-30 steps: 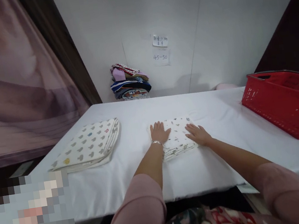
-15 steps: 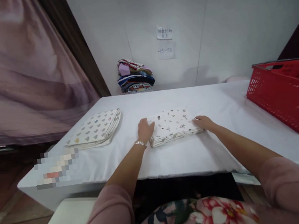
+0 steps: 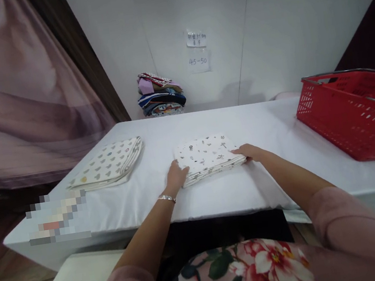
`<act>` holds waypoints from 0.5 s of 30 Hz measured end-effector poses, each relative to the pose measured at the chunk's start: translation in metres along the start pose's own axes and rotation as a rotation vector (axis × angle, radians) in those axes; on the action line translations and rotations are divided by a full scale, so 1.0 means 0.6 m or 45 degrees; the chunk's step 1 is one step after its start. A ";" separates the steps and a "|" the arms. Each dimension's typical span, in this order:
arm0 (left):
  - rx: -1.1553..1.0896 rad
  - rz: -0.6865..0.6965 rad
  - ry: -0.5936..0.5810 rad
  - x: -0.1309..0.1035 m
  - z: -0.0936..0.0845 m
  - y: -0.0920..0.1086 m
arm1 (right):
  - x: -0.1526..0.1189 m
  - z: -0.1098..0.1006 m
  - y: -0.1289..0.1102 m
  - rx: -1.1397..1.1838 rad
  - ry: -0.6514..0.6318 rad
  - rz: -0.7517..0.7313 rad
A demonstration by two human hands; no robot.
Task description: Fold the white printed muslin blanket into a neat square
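A folded white cloth with small grey and black prints lies in several layers on the white-covered table in front of me. My left hand is closed on its near left corner, thumb on top and the other fingers partly hidden at the side. At the right end, my right hand pinches the near corner, with the thumb above and the fingers tucked at the edge. A second folded cloth, white with grey motifs, lies farther left, untouched.
A red plastic basket stands at the table's right. Behind the table's far edge is a pile of folded fabrics against the wall. A blurred-out item lies at the near left corner of the table. A pink curtain hangs at left.
My left hand has slid from the cloth's left side to its near left corner. My right hand has closed further onto the right corner. The whole view has shifted slightly.
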State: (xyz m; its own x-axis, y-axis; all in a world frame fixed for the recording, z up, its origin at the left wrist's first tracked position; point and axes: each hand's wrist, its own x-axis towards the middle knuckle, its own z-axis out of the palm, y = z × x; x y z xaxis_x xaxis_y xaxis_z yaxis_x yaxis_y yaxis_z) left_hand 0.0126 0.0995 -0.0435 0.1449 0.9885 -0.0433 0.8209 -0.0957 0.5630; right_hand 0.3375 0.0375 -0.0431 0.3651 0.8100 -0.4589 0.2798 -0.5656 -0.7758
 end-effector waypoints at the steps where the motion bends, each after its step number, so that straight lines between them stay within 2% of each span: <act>1: 0.040 0.028 0.045 -0.005 -0.001 0.002 | -0.004 -0.003 0.004 0.066 -0.029 -0.009; 4: 0.218 0.233 0.252 -0.023 -0.001 0.025 | -0.018 -0.012 0.014 0.241 -0.108 -0.038; 6: 0.299 0.471 0.289 -0.036 0.009 0.054 | -0.029 -0.020 0.022 0.398 -0.163 -0.038; 11: 0.282 1.031 0.039 -0.064 0.075 0.140 | -0.060 -0.034 0.047 0.702 -0.317 -0.105; 13: 0.275 1.146 -0.012 -0.070 0.104 0.168 | -0.070 -0.035 0.056 0.737 -0.343 -0.170; 15: 0.294 1.175 -0.025 -0.071 0.126 0.187 | -0.078 -0.034 0.063 0.788 -0.354 -0.218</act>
State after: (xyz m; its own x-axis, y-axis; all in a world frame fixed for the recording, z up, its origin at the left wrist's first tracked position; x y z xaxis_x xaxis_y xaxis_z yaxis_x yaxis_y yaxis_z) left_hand 0.1401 0.0379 -0.0411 0.7983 0.5091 0.3217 0.4662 -0.8606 0.2048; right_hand 0.3490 -0.0248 -0.0424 0.0969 0.9362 -0.3377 -0.2741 -0.3011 -0.9133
